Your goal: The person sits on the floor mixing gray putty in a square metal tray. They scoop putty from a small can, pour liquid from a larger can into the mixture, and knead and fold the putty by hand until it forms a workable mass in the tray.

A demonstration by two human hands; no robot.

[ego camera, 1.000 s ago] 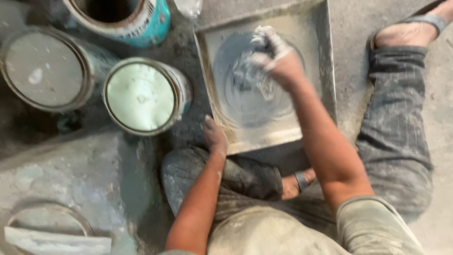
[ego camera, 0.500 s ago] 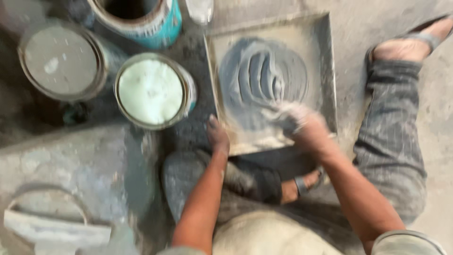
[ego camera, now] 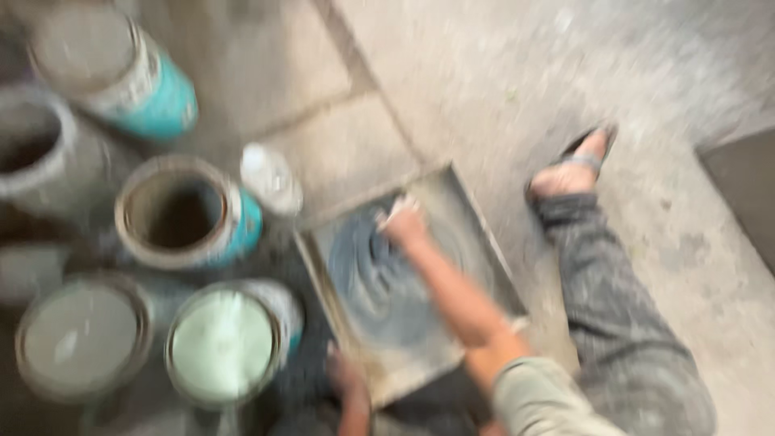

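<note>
The view is blurred by motion. A square grey tray (ego camera: 478,236) lies on the floor and holds swirled grey paste (ego camera: 367,291). My right hand (ego camera: 401,223), smeared pale with paste, presses into the far part of the paste, and no tool shows in it. My left hand (ego camera: 343,375) grips the tray's near left edge. My right leg in grey trousers (ego camera: 613,323) stretches out beside the tray and ends in a sandalled foot (ego camera: 575,165).
Left of the tray stand several round cans: one of pale green paint (ego camera: 228,341), one of grey paint (ego camera: 79,335), an open teal can (ego camera: 184,213) and a lidded teal can (ego camera: 121,74). A small pale bottle (ego camera: 270,178) stands by the tray's far corner. Concrete floor lies to the right.
The camera has swung up and to the right, bringing more floor and cans into view. My right hand has swept from the tray's near right side to its far part. The left hand stays on the edge.
</note>
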